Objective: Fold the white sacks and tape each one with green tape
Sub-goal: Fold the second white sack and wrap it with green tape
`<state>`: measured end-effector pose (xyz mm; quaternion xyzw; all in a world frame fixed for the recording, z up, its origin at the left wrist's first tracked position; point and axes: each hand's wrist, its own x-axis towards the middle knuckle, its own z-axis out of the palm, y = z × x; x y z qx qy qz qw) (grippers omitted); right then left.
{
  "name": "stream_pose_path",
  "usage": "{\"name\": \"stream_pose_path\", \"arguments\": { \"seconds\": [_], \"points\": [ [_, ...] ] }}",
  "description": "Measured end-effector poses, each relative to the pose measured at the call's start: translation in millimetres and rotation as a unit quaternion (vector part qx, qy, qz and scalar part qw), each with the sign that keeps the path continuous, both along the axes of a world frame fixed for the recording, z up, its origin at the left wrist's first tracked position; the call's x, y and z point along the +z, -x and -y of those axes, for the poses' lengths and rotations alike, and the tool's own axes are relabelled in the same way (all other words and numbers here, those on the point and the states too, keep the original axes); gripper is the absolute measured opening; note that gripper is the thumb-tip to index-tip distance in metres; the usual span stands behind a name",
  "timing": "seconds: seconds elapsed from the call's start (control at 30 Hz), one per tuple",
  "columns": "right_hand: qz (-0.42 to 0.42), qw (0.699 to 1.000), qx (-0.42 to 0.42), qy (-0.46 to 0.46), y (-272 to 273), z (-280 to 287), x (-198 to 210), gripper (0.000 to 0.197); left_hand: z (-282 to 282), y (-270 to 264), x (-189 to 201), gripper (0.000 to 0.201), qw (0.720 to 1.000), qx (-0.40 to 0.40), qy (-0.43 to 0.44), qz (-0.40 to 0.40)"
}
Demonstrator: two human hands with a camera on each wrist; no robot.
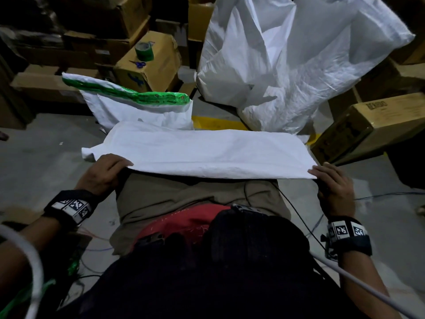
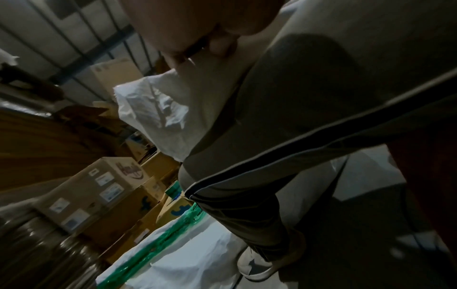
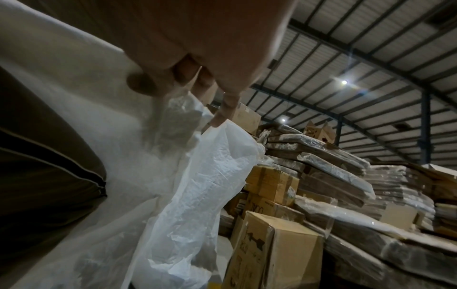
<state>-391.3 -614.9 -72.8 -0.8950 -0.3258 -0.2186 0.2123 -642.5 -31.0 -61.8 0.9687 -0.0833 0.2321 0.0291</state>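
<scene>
A white sack (image 1: pixel 202 150), folded into a long flat strip, stretches across my lap in the head view. My left hand (image 1: pixel 110 171) grips its near left corner with the thumb on top. At the near right corner my right hand (image 1: pixel 331 180) pinches the edge of the white sack (image 3: pixel 74 97). Behind it on the floor lies a folded sack (image 1: pixel 142 111) sealed along its top with green tape (image 1: pixel 128 94), also seen as the taped sack (image 2: pixel 178 254). A green tape roll (image 1: pixel 144 51) stands on a cardboard box (image 1: pixel 149 63), with blue-handled scissors (image 1: pixel 138 63) beside it.
A big pile of loose white sacks (image 1: pixel 299 56) rises at the back right, the same pile (image 3: pixel 205 185) close to my right hand. Cardboard boxes (image 1: pixel 368 125) ring the concrete floor. Stacked wrapped cartons (image 3: pixel 346 185) stand to the right. Cables trail by my legs.
</scene>
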Motion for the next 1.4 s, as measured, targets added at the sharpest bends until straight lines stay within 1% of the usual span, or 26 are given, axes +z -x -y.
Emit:
{"name": "stream_pose_path", "arguments": {
  "seconds": [0.1,0.17,0.2,0.27,0.33,0.4,0.47,0.5,0.53,0.6,0.63,0.7,0.73,0.83,0.93,1.0,1.03,1.07,1.13,1.17,1.2,1.23,1.27,1.3,1.37,1.4],
  "points": [
    [-0.021,0.998,0.041,0.038,-2.9,4.0,7.4,0.043,-6.9,-7.0,6.4,0.035,0.997,0.053,0.057,-0.029],
    [-0.045,0.997,0.024,0.054,-5.1,2.8,8.7,0.049,-10.7,-15.9,13.0,0.04,0.992,0.059,0.086,-0.072],
    [-0.067,0.996,0.008,0.053,-8.4,1.8,8.3,0.051,-11.8,-21.9,16.4,0.036,0.987,0.071,0.103,-0.097],
    [-0.123,0.991,-0.018,0.05,-18.1,-4.2,10.7,0.054,-12.0,-34.9,25.9,0.023,0.972,0.122,0.137,-0.144],
    [-0.171,0.984,-0.019,0.04,-31.0,-16.7,16.4,0.051,-14.8,-49.7,33.4,0.03,0.941,0.186,0.173,-0.222],
    [-0.21,0.976,-0.042,0.045,-44.3,-30.8,23.4,0.041,-17.5,-60.5,42.4,0.038,0.912,0.229,0.167,-0.295],
    [-0.243,0.967,-0.048,0.059,-54.6,-42.2,27.7,0.038,-19.0,-66.8,46.3,0.051,0.905,0.237,0.126,-0.331],
    [-0.253,0.964,-0.045,0.069,-58.4,-46.5,27.7,0.037,-18.4,-68.6,46.8,0.048,0.9,0.244,0.096,-0.347],
    [-0.261,0.961,-0.044,0.083,-62.3,-48.5,25.1,0.034,-17.6,-69.9,45.9,0.039,0.898,0.248,0.07,-0.357],
    [-0.273,0.953,-0.053,0.119,-67.4,-52.5,19.0,0.031,-20.7,-70.5,42.5,0.024,0.897,0.247,0.043,-0.363],
    [-0.277,0.95,-0.06,0.132,-69.6,-53.3,15.6,0.034,-23.9,-69.2,42.4,0.025,0.896,0.249,0.05,-0.363],
    [-0.29,0.944,-0.071,0.136,-71.8,-54.1,11.4,0.04,-36.9,-64.1,41.8,0.051,0.893,0.27,0.094,-0.347],
    [-0.299,0.942,-0.073,0.134,-72.5,-53.3,10.5,0.041,-43.1,-61.1,42.2,0.058,0.891,0.287,0.115,-0.334],
    [-0.31,0.939,-0.071,0.128,-67.5,-53.3,19.3,0.036,-62.0,-53.2,41.7,0.055,0.884,0.319,0.184,-0.287],
    [-0.323,0.935,-0.074,0.13,-62.9,-54.8,29.0,0.033,-78.8,-51.6,46.9,0.062,0.87,0.339,0.219,-0.282],
    [-0.321,0.935,-0.074,0.131,-62.4,-55.3,30.7,0.038,-79.7,-50.5,53.5,0.062,0.865,0.355,0.194,-0.297],
    [-0.32,0.935,-0.072,0.135,-62.4,-56.1,31.2,0.04,-76.2,-51.5,56.2,0.059,0.869,0.366,0.145,-0.301],
    [-0.319,0.935,-0.072,0.14,-62.2,-57.4,31.4,0.042,-67.4,-53.2,60.8,0.052,0.882,0.373,0.082,-0.277],
    [-0.316,0.933,-0.072,0.157,-61.3,-59.3,30.9,0.043,-44.4,-61.3,66.3,0.031,0.925,0.337,-0.026,-0.17],
    [-0.312,0.933,-0.074,0.166,-60.6,-59.6,30.7,0.042,-29.6,-65.2,66.2,0.024,0.949,0.288,-0.055,-0.118],
    [-0.307,0.933,-0.079,0.171,-60.1,-59.6,30.5,0.042,-12.4,-69.4,66.2,0.03,0.971,0.214,-0.061,-0.083],
    [-0.302,0.934,-0.084,0.171,-59.9,-59.4,30.5,0.041,4.7,-73.6,62.1,0.042,0.988,0.125,-0.055,-0.078],
    [-0.301,0.935,-0.091,0.167,-60.3,-59.9,31.0,0.041,20.7,-77.3,57.0,0.055,0.991,0.049,-0.059,-0.11],
    [-0.301,0.935,-0.094,0.164,-61.5,-60.2,30.4,0.04,37.7,-80.4,53.8,0.067,0.985,0.004,-0.088,-0.151],
    [-0.303,0.935,-0.092,0.16,-64.2,-59.5,28.3,0.037,57.2,-86.7,45.9,0.083,0.96,-0.017,-0.158,-0.232],
    [-0.305,0.935,-0.093,0.155,-65.7,-57.7,27.1,0.037,68.7,-90.0,46.9,0.083,0.95,-0.014,-0.181,-0.255]
  ]
}}
